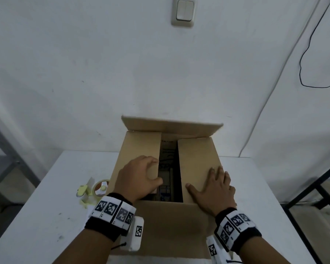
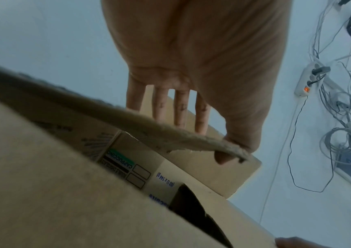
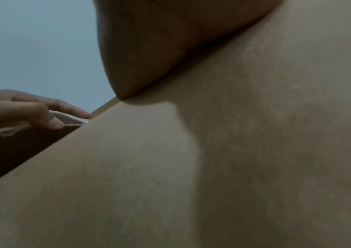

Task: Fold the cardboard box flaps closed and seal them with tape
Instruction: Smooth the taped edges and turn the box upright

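Observation:
A brown cardboard box (image 1: pixel 171 225) stands on the white table (image 1: pixel 46 216), its top partly open. The far flap (image 1: pixel 170 126) stands up and the near flap hangs toward me. My left hand (image 1: pixel 141 174) pinches the inner edge of the left flap (image 1: pixel 139 145), with the fingers on top and the thumb under the edge (image 2: pixel 223 156). My right hand (image 1: pixel 215 189) lies flat, fingers straight, on the right flap (image 1: pixel 196 155). Between the two side flaps a dark gap shows a printed carton (image 2: pixel 147 169) inside. A roll of tape (image 1: pixel 100 187) sits left of the box.
Yellowish bits (image 1: pixel 82 190) lie by the tape roll. A wall with a light switch (image 1: pixel 184 12) and a hanging black cable (image 1: pixel 305 60) rises behind the table. A black metal frame (image 1: pixel 320 187) stands at the right. A power strip (image 2: pixel 304 80) and cables lie on the floor.

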